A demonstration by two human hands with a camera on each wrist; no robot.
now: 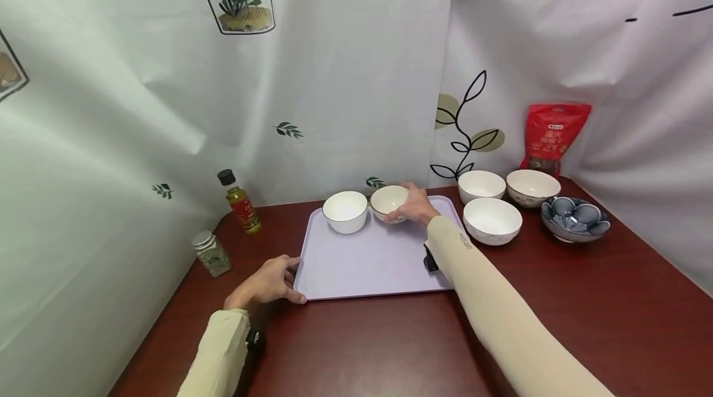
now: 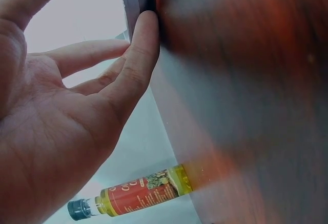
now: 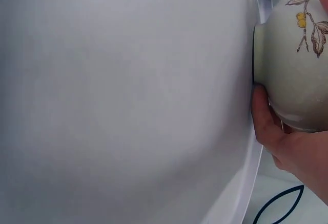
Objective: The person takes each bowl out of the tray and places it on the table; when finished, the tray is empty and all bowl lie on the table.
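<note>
The leafy bowl (image 1: 385,199) is at twelve o'clock on the tray (image 1: 364,267), right hand (image 1: 414,206) curled round it; left hand (image 1: 270,280), fingers loose, touches the tray at eight.

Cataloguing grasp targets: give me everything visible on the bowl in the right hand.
The sprig-patterned bowl is small, round and cream-white, apparently glazed ceramic, with a thin dark rim line, a raised foot, and brown leaves with yellow berries outside. It looks empty, mouth up, at the far side of the lilac tray, right of another white bowl in the head view. The right hand grips its right side. Whether the foot bears fully on the tray is unclear.
</note>
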